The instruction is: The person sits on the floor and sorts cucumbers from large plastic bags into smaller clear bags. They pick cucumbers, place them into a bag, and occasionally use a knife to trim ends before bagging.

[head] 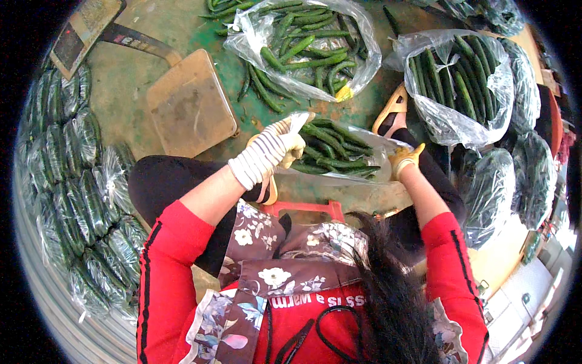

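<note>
Between my hands, a clear plastic bag (384,159) spreads open near the floor, with several long green cucumbers (329,145) lying in it. My left hand (286,145), in a pale glove with a striped cuff, grips the bag's left edge. A gathered piece of plastic stands up between its fingers. On the opposite edge, my right hand (406,159) in a yellowish glove holds the plastic, its thumb sticking out to the right. Parts of the cucumbers on the left are hidden behind my left hand.
A platform scale (193,104) stands at the upper left. Packed bags of cucumbers (68,168) are stacked along the left. Ahead lies a large open bag of loose cucumbers (313,54); another open bag (459,86) stands at right beside wrapped bundles (491,195). A red stool (304,207) is below me.
</note>
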Demonstrator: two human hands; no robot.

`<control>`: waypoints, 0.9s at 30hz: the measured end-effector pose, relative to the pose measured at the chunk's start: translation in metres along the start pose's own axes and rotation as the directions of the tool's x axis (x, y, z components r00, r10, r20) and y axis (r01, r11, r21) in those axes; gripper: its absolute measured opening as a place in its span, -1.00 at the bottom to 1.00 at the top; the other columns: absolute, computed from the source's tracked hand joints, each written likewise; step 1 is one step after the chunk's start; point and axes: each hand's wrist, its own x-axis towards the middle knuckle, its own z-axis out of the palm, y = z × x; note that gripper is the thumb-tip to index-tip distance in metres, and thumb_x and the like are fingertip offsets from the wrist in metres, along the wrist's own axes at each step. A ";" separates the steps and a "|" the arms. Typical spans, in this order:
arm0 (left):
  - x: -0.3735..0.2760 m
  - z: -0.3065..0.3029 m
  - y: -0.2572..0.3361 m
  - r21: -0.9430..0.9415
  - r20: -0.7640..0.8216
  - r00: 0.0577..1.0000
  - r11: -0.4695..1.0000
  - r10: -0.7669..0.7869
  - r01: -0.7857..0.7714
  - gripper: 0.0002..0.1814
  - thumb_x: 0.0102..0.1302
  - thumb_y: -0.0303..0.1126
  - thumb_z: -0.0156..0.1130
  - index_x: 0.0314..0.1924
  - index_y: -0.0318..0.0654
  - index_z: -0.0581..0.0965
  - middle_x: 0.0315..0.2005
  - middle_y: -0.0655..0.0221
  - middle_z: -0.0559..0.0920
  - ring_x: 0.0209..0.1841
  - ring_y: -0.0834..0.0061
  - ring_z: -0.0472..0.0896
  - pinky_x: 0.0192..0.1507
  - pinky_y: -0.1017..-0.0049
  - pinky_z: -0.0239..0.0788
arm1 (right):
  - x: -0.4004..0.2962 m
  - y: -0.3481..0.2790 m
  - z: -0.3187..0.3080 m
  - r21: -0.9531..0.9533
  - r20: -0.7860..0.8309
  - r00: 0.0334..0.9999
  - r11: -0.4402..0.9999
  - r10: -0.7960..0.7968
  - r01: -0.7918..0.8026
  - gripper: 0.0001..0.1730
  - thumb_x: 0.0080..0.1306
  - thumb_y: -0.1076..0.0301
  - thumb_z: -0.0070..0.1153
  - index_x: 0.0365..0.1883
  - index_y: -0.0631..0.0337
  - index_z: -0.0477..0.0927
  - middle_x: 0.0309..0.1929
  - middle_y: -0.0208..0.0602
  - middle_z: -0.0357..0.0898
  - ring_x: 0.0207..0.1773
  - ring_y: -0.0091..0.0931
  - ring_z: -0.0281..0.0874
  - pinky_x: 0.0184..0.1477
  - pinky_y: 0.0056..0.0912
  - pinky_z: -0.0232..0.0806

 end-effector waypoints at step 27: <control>-0.023 0.012 -0.008 0.158 -0.025 0.997 0.984 -0.078 0.081 -0.41 0.16 -0.47 0.08 0.26 -0.10 0.35 -0.59 0.51 0.48 -0.69 0.75 0.27 -0.65 0.73 0.07 | -0.002 -0.145 -0.124 0.551 -0.531 0.836 0.692 -0.141 0.467 -0.43 0.17 0.04 0.15 0.07 0.20 0.45 0.13 -0.06 0.45 0.15 -0.14 0.42 0.06 -0.15 0.38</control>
